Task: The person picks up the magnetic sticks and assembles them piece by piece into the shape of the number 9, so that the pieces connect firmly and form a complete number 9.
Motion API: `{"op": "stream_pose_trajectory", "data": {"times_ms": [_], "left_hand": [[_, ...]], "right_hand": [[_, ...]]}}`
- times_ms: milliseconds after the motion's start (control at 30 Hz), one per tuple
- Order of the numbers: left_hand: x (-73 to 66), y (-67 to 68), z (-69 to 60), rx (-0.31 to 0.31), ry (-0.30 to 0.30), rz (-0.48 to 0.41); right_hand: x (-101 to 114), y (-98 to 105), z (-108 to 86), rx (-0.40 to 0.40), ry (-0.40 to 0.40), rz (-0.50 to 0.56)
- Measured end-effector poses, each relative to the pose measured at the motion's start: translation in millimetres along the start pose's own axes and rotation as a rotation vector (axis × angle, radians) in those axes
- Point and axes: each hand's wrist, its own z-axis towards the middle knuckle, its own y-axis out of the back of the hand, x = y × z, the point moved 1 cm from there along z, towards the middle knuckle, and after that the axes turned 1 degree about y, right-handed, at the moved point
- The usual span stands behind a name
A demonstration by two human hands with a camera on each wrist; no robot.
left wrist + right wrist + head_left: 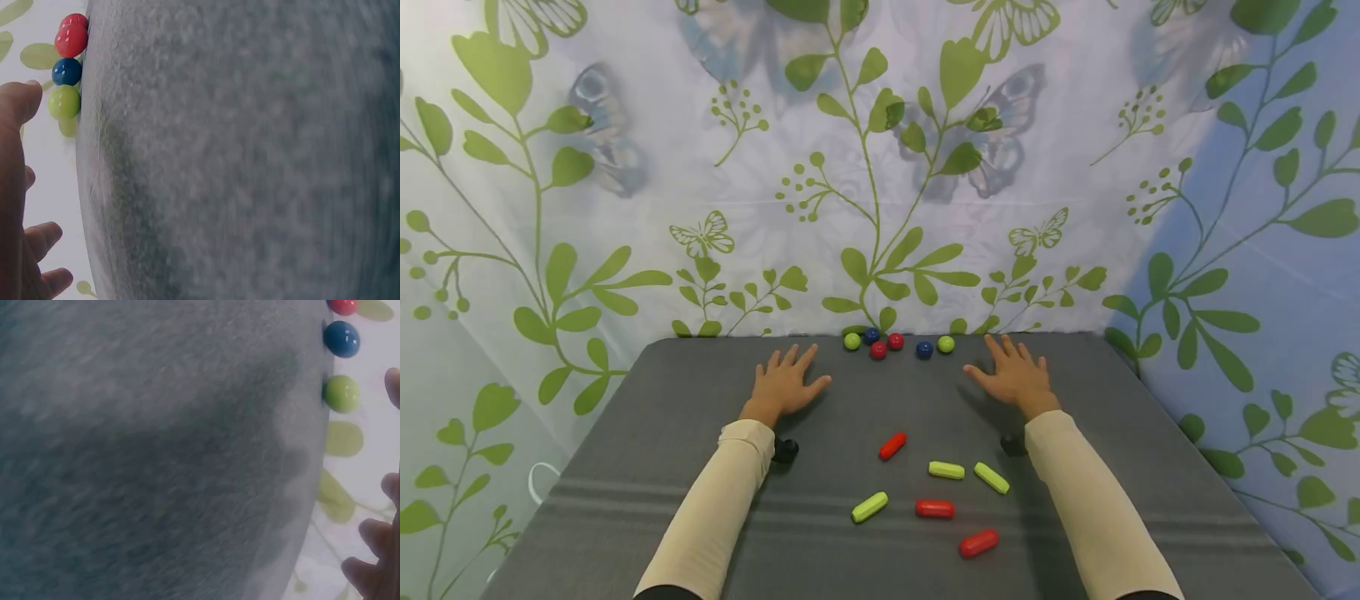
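Note:
My left hand (782, 385) hovers over the far left of the grey table, fingers spread, holding nothing. On the far right my right hand (1017, 377) is likewise spread and holds nothing. Between them, along the back edge, sit small glossy balls: a green ball (852, 341) nearest the left hand, a blue ball (871, 335), two red balls, one in front (878, 351), another blue ball (924, 349), and a green ball (946, 344) nearest the right hand. In the left wrist view, the thumb (25, 100) is apart from the green ball (64, 102).
Nearer the front lie short faceted sticks: red ones, such as the red stick (935, 508), and yellow-green ones, such as the yellow-green stick (870, 507). A leaf-and-butterfly curtain (880, 192) hangs behind the grey table (820, 550). Black wrist devices show beneath both wrists.

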Motion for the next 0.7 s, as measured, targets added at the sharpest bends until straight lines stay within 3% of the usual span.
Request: {"op": "stream_pose_trajectory", "data": {"times_ms": [133,300,533,700], "left_hand": [[-10.9,-1.2,1.7,-0.006,-0.017,0.022],[-44.9,1.0,3.3,0.003,-0.082,0.029],[-100.3,1.3,-11.3,0.122,-0.224,0.074],[-125.8,-3.8,-25.2,0.199,-0.290,0.129]], "right_hand": [[11.6,4.6,12.0,0.018,0.027,0.001],[29.0,12.6,34.6,0.060,0.100,-0.013],[49.5,7.2,65.3,0.138,0.182,-0.059],[59.8,1.8,80.1,0.129,0.208,-0.107]]}}
